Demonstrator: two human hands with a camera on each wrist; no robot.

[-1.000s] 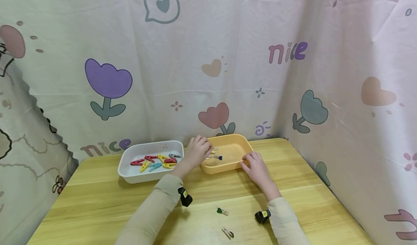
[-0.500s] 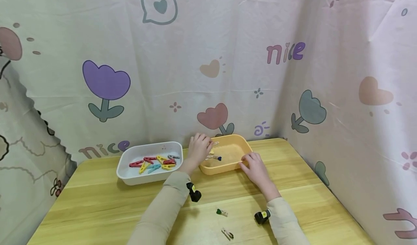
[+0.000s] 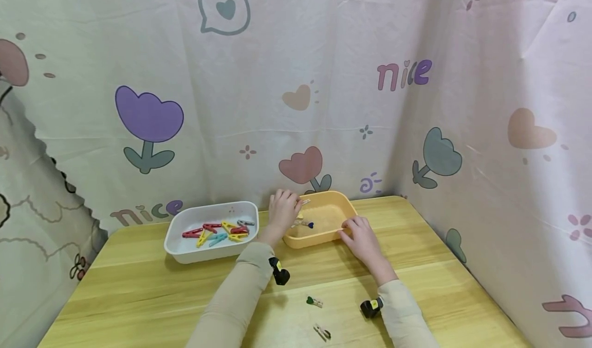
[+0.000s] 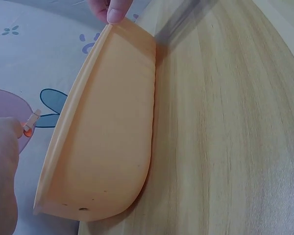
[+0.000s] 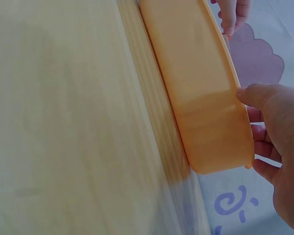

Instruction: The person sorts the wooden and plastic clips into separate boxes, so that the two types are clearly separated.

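Note:
My left hand (image 3: 283, 212) is above the left end of the yellow tray (image 3: 311, 241), pinching a small wooden clothespin (image 4: 33, 120) with a bit of orange on it. Inside that tray lie a few small clothespins, one with a dark blue heart (image 3: 310, 225); my left hand partly hides them. At the tray's front right, my right hand (image 3: 363, 240) grips the rim. The right wrist view puts its thumb (image 5: 252, 95) on the near side of the wall and its fingers over the far side.
Left of the yellow tray stands a white tray (image 3: 203, 256) with several red, yellow, blue and grey plastic clothespins. Two small wooden clothespins lie on the table nearer me, one with a green heart (image 3: 310, 300), the other (image 3: 321, 332) closer. A patterned curtain (image 3: 250, 106) hangs behind.
The clothespin in my left hand has risen slightly within the yellow tray, and my left forearm has swung to the right. My right hand keeps its grip on the rim.

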